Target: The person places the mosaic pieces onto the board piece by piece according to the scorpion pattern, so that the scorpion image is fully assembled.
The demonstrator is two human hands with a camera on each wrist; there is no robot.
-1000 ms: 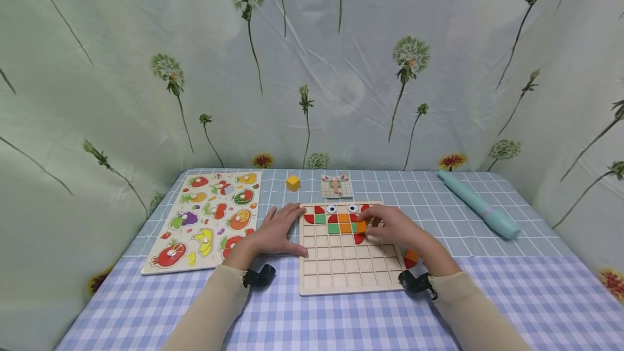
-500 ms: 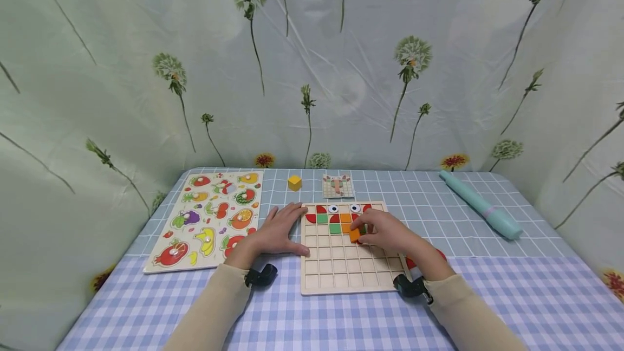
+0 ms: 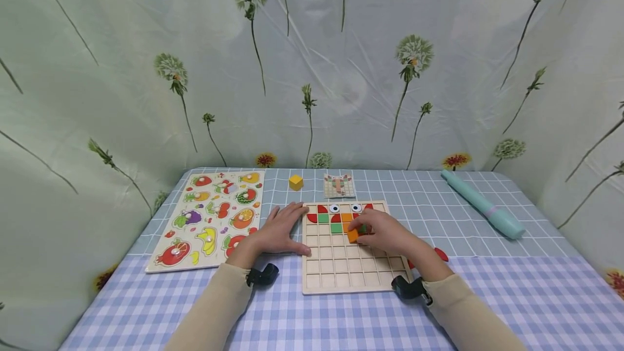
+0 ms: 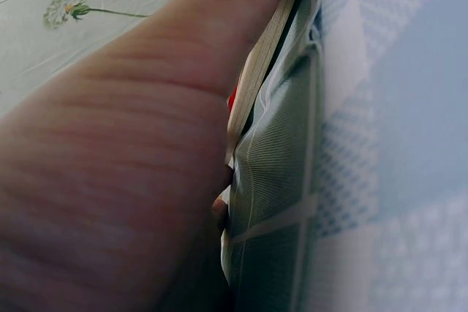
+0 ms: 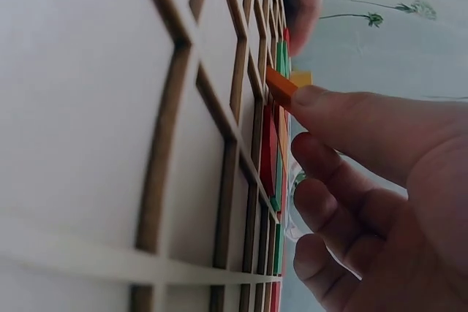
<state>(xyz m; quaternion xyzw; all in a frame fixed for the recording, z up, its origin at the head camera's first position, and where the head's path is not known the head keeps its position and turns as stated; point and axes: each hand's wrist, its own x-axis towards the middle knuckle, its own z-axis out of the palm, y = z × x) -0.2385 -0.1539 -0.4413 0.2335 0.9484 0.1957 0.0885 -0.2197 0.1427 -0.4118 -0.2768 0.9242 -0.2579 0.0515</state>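
A wooden grid board [image 3: 341, 281] lies in the middle of the table, with red, green and orange tiles and two eye tiles in its far rows. My right hand [image 3: 387, 234] pinches an orange square tile [image 3: 353, 236] between thumb and fingers. In the right wrist view the orange tile [image 5: 281, 88] is tilted, one end down at the grid, near a red rounded tile [image 5: 268, 155]. My left hand [image 3: 279, 232] rests along the board's left edge with fingers spread, thumb at the frame. The right hand hides some tiles behind it.
Behind the board lie a small pattern card [image 3: 339, 186] and a yellow cube [image 3: 296, 182]. A fruit puzzle board [image 3: 214, 262] is at the left. A teal roll [image 3: 480, 203] lies at the back right. Red pieces [image 3: 441, 254] sit by the right forearm, partly hidden.
My right hand has moved left and slightly nearer with the orange tile, down to a cell below the orange column. The left hand has stayed on the board's edge.
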